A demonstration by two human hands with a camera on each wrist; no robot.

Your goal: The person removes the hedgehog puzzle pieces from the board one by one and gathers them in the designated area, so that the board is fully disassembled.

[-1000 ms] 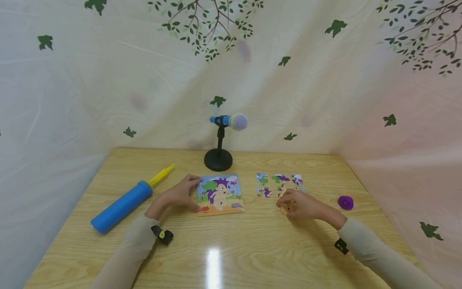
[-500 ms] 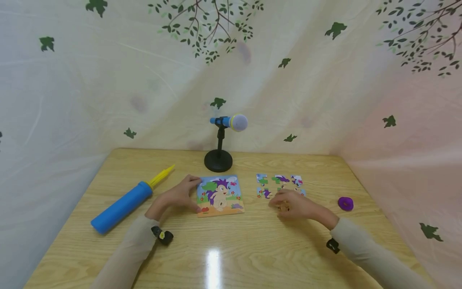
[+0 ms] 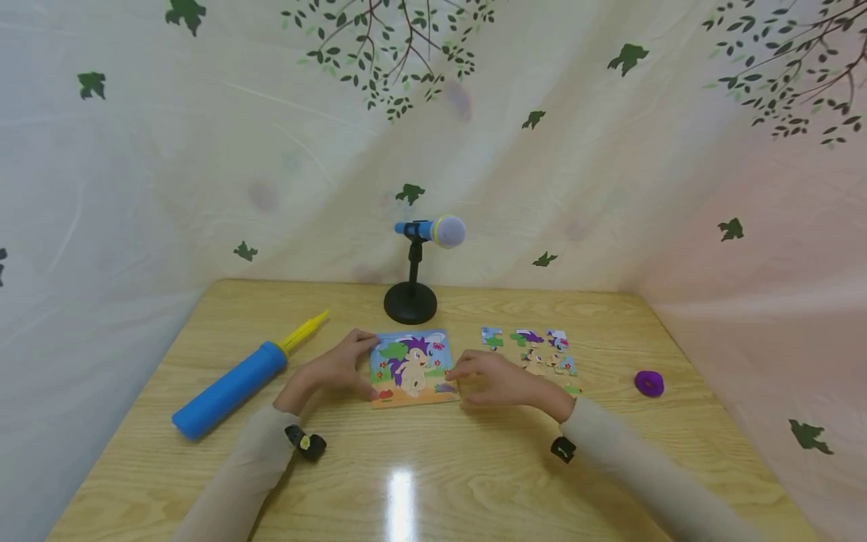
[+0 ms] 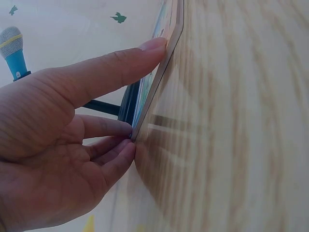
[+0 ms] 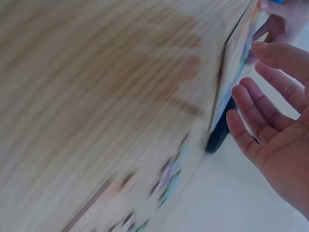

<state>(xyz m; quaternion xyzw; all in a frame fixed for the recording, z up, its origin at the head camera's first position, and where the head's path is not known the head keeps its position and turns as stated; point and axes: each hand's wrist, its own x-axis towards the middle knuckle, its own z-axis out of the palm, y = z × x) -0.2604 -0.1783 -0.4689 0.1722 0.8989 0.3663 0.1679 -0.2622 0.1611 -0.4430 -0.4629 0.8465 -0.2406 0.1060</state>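
Observation:
A square board with a hedgehog picture [image 3: 413,369] lies flat on the table in the head view. My left hand [image 3: 342,366] touches its left side, thumb near the front corner and fingers near the back one; in the left wrist view the thumb [image 4: 152,48] and fingertips meet the wooden edge. At the board's right edge, my right hand [image 3: 497,379] has its fingertips overlapping the picture. The right wrist view shows this hand [image 5: 280,111] with loosely bent fingers and nothing between them. Several jigsaw pieces [image 3: 533,361] lie spread behind and right of it.
Behind the board stands a toy microphone [image 3: 447,231] on a black round base [image 3: 410,305]. A blue hand pump [image 3: 230,390] with a yellow nozzle lies at the left. Toward the table's right edge sits a purple ring [image 3: 650,384]. A printed cloth hangs behind.
My right hand has moved left from over the jigsaw pieces to the board's right edge, uncovering several pieces. My left hand has stayed at the board's left side.

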